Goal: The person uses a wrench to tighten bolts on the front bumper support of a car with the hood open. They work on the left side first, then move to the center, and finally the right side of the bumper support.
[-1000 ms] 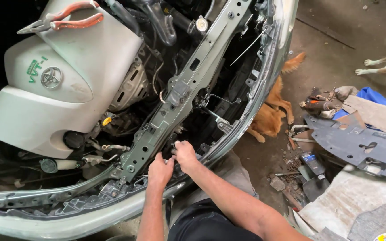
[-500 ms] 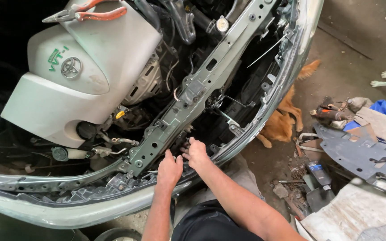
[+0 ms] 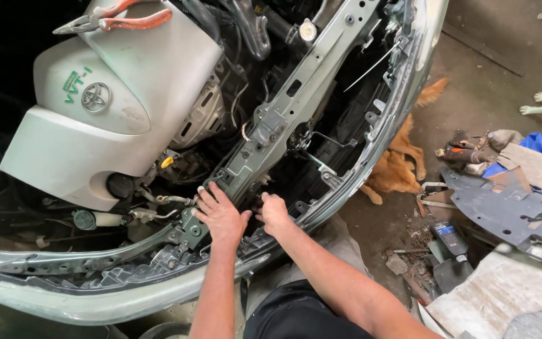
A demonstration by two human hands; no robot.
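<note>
Landmark: grey metal crossbar (image 3: 296, 100), running diagonally across the open front of the car, from lower left to upper right.

1. Left hand (image 3: 219, 213): laid flat on the lower end of the crossbar, palm down, fingers spread and touching the metal. Not closed around anything.
2. Right hand (image 3: 275, 213): just right of the left hand, at the lower edge of the crossbar, fingers curled down into the gap between the crossbar and the bumper edge. What the fingertips grip, if anything, is hidden; whether it is closed on a part cannot be told. The 2 hands sit close side by side, a small gap between them.
3. Engine cover (image 3: 114, 113): pale grey plastic, left of the crossbar, well apart from both hands.
4. Pliers (image 3: 117, 17): red handles, lying on the top of the engine cover, far up and left of the crossbar's lower end.
5. Yellow dipstick handle (image 3: 167, 162): between the engine cover and the crossbar, near the left hand.
6. Round cap (image 3: 308, 30): pale, just left of the crossbar's upper part.
7. Bumper edge (image 3: 95, 301): grey curved band below and right of the crossbar, wrapping the whole front.
8. Dog (image 3: 403, 160): tan, lying on the floor right of the crossbar, just outside the bumper edge.
9. Dark plastic panel (image 3: 509, 210): flat on the floor, far right of the crossbar, among scattered small tools and cloth.
</note>
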